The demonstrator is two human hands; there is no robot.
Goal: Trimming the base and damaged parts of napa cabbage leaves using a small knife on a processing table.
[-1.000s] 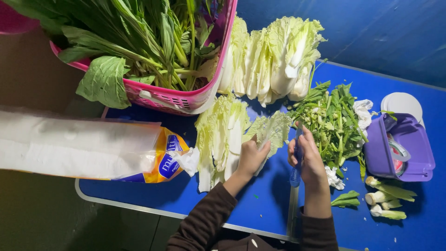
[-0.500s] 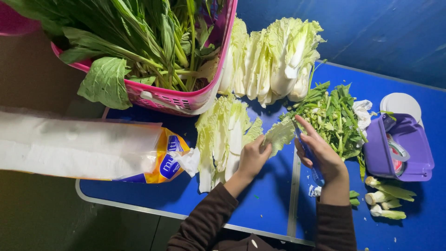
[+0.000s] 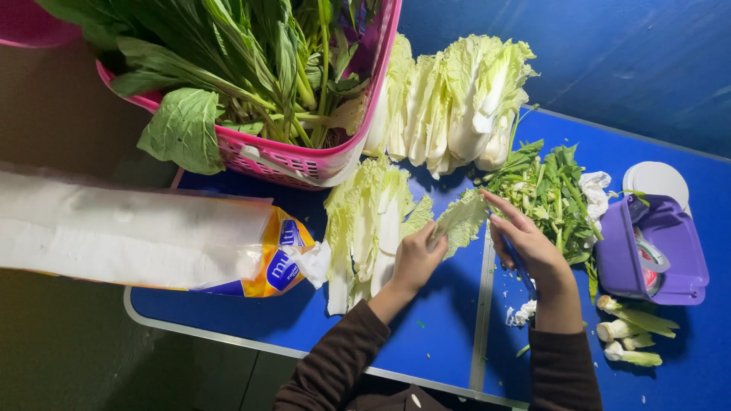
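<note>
We count two bare hands at work on one blue folding table point(image 3: 442, 342). The left hand point(image 3: 417, 259) pinches the base of a single cabbage leaf point(image 3: 459, 219), pale green and crinkled, which lies on the table between the two hands, just right of a stack of split cabbage point(image 3: 369, 228). The right hand point(image 3: 525, 243) touches the leaf's upper edge with extended fingers while a blue-handled tool point(image 3: 518, 262) sits under the palm; we cannot tell how firmly it is gripped.

A second group of cabbage wedges point(image 3: 457, 103), at least four, white-ribbed with frilled tips, lies farther back. One pink slatted plastic basket point(image 3: 304, 164) holds long-stemmed leafy greens. One heap of chopped greens point(image 3: 552, 194) sits right of the leaf. Three trimmed stem ends point(image 3: 628, 331) lie near the table's front right corner. One purple plastic box point(image 3: 655, 255) stands beside them, with one white round lid point(image 3: 656, 181) behind it. One long plastic-wrapped roll point(image 3: 129, 240) overhangs the left edge.

Against the frame half a second earlier, the right hand has risen from the table toward the leaf, and the leaf lies flatter.
</note>
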